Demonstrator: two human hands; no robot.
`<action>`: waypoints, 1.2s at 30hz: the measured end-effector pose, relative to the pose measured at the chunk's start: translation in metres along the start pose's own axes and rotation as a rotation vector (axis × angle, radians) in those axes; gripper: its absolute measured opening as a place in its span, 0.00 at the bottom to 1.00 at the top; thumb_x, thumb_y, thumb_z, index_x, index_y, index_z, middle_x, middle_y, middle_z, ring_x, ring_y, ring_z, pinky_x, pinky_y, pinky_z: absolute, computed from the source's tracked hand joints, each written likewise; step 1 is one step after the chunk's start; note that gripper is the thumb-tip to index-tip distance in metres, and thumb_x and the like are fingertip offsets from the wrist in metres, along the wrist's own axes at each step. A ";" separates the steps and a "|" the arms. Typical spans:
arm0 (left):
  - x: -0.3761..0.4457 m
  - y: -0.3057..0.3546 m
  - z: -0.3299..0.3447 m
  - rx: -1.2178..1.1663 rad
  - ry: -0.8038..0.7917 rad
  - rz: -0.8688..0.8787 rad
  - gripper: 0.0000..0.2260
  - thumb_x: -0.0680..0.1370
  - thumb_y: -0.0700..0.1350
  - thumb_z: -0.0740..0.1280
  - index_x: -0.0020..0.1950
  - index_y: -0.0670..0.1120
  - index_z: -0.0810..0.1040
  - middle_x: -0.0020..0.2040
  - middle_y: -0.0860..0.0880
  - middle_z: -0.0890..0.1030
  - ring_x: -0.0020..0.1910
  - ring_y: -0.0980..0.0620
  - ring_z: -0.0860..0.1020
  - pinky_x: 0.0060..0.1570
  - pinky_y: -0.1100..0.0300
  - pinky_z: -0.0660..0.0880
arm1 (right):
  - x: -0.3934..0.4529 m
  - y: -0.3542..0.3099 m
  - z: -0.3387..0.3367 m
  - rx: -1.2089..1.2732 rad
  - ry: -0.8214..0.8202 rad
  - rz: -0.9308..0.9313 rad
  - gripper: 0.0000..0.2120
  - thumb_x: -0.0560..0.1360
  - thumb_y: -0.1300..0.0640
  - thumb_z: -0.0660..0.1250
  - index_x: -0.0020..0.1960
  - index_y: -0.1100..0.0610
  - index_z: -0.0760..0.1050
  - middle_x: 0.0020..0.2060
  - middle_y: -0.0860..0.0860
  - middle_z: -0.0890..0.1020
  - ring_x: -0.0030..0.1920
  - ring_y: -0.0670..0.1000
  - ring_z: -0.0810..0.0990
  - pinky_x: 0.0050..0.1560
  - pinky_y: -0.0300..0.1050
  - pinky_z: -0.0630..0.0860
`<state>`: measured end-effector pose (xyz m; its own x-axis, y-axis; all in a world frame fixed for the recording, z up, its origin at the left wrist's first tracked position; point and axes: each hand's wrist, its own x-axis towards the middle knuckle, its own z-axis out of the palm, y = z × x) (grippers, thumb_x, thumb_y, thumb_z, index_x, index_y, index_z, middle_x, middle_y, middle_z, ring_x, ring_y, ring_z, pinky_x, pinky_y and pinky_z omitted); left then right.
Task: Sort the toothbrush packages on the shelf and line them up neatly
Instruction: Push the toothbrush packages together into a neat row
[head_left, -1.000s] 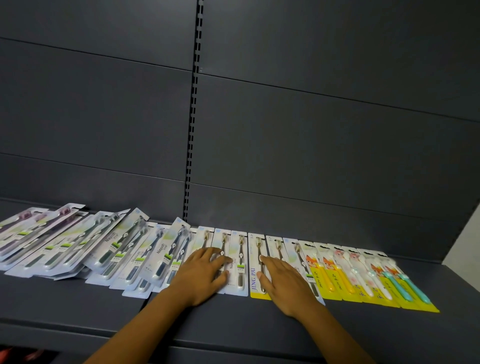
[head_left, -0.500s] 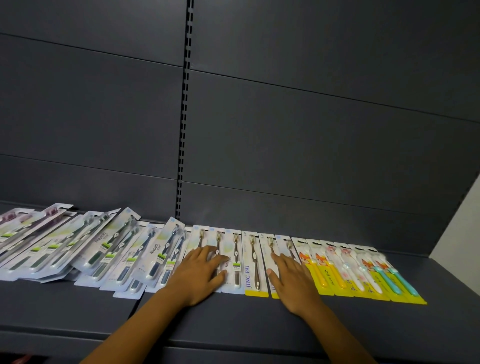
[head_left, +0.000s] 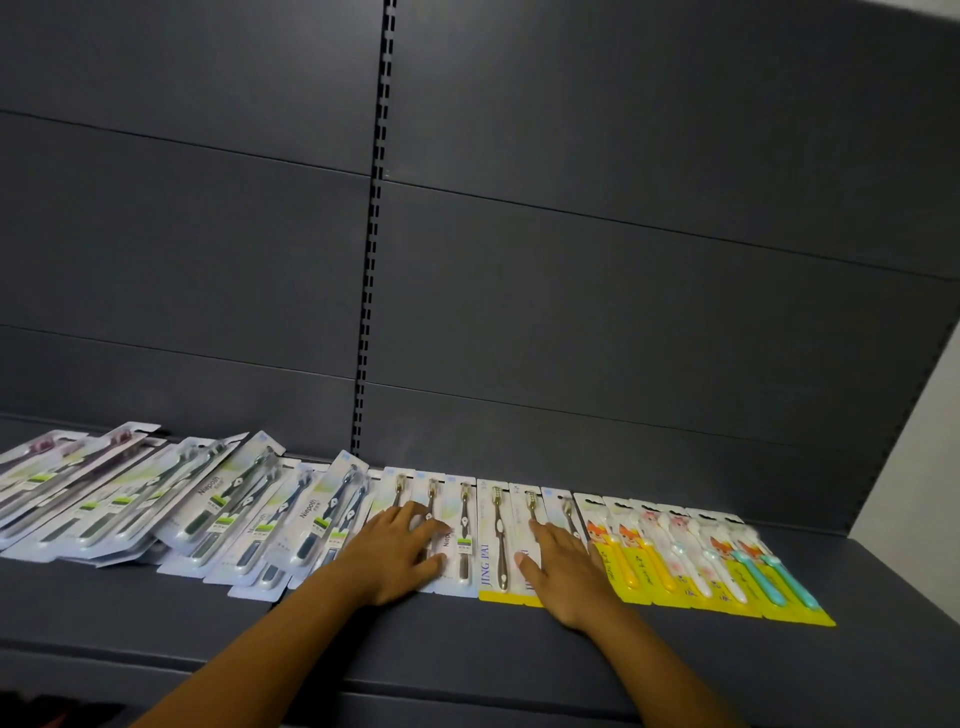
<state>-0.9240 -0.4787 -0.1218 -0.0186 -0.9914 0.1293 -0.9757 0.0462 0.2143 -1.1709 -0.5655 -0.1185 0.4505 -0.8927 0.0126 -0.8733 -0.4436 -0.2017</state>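
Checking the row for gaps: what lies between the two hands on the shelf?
In the head view, the JING PAI package lies between the left hand and right hand, with a white-carded package beside it.

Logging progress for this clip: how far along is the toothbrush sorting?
Roughly half. Done: the yellow-backed kids' packages lie flat in an even row at the right. In hand: the left hand and right hand press flat on the white packages mid-shelf. Left: the Niepoth packages at the left overlap, tilted.
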 end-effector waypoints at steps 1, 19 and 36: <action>0.001 0.001 -0.005 -0.014 -0.024 -0.005 0.25 0.79 0.65 0.52 0.73 0.58 0.64 0.72 0.51 0.64 0.69 0.50 0.65 0.70 0.52 0.64 | 0.000 0.000 -0.003 0.008 0.000 -0.004 0.29 0.82 0.39 0.49 0.80 0.46 0.49 0.79 0.48 0.55 0.79 0.51 0.52 0.77 0.54 0.44; -0.059 -0.059 -0.089 0.201 0.084 -0.224 0.21 0.79 0.56 0.62 0.70 0.52 0.69 0.69 0.48 0.70 0.65 0.47 0.71 0.62 0.53 0.71 | 0.006 -0.086 -0.049 -0.090 -0.051 -0.215 0.35 0.78 0.39 0.60 0.78 0.52 0.54 0.77 0.53 0.59 0.76 0.56 0.59 0.74 0.51 0.59; -0.083 -0.167 -0.084 0.308 0.038 -0.024 0.19 0.79 0.48 0.58 0.69 0.43 0.70 0.68 0.42 0.70 0.65 0.42 0.71 0.65 0.51 0.67 | 0.038 -0.276 0.016 0.065 0.008 -0.215 0.31 0.79 0.37 0.55 0.77 0.51 0.58 0.76 0.50 0.60 0.75 0.53 0.60 0.74 0.50 0.61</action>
<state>-0.7413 -0.3943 -0.0873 0.0077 -0.9862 0.1656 -0.9962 -0.0220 -0.0847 -0.9100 -0.4760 -0.0785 0.6231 -0.7790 0.0702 -0.7434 -0.6177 -0.2565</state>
